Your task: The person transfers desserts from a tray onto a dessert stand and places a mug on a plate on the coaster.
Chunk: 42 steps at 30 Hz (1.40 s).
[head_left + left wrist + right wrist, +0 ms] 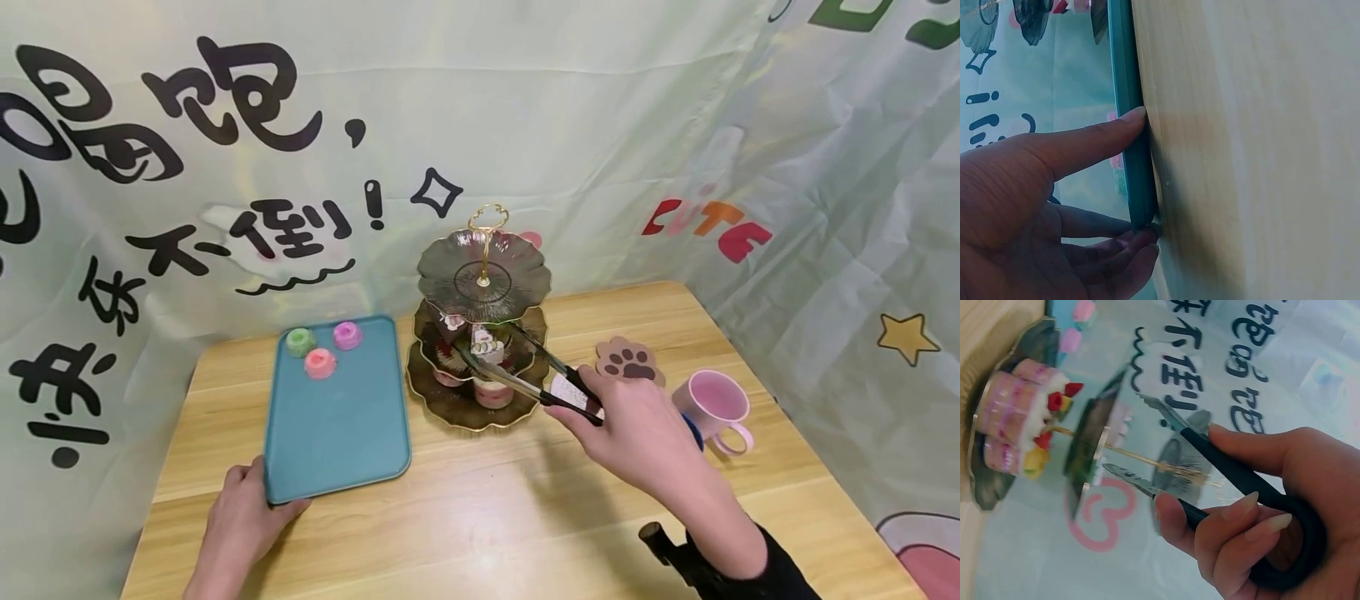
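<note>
My right hand (637,421) holds black-handled tongs (1241,467), whose metal tips stand apart. They reach into the middle tier of a three-tier stand (450,279), on either side of a small white-topped cake (486,346) in the head view. Pink layered cakes (1010,409) with red and yellow toppings sit on the bottom tier. At the near left corner of a blue tray (337,442), my left hand (243,521) grips the edge, thumb along the front and fingers at the side. Green (301,342), coral (320,363) and purple (347,335) ring-shaped sweets lie at the tray's far end.
Right of the stand lies a brown paw-shaped coaster (633,362), with a pink mug (708,404) beyond my right hand. A blue item (693,432) is mostly hidden behind that wrist. A printed cloth (600,125) hangs behind the wooden table (450,517).
</note>
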Each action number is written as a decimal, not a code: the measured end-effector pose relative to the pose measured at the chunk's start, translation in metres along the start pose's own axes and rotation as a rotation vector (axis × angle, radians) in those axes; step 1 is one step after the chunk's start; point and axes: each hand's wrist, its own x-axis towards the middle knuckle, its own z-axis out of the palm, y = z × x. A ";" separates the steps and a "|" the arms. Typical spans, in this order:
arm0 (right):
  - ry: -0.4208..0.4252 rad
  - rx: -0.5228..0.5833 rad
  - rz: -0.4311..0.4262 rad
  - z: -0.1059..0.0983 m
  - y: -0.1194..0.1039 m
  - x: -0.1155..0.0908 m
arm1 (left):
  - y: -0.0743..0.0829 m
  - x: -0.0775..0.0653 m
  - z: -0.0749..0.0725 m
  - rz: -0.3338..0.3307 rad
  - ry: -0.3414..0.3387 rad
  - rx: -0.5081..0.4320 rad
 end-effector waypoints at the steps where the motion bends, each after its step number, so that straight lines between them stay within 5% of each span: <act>1: 0.023 -0.004 -0.006 -0.003 -0.001 -0.003 | 0.000 0.000 0.000 -0.001 -0.001 0.000; 7: 0.089 0.011 -0.056 -0.019 -0.016 -0.019 | 0.000 0.000 -0.004 0.001 0.005 0.000; 15: 0.001 0.076 -0.099 -0.011 -0.048 -0.017 | 0.000 0.000 -0.005 -0.001 0.005 -0.004; 29: 0.046 0.009 -0.251 0.103 -0.114 0.040 | 0.001 0.000 -0.002 0.006 0.009 0.004; 42: -0.117 -0.211 -0.100 0.201 -0.147 0.098 | 0.000 -0.002 0.002 0.003 0.005 -0.002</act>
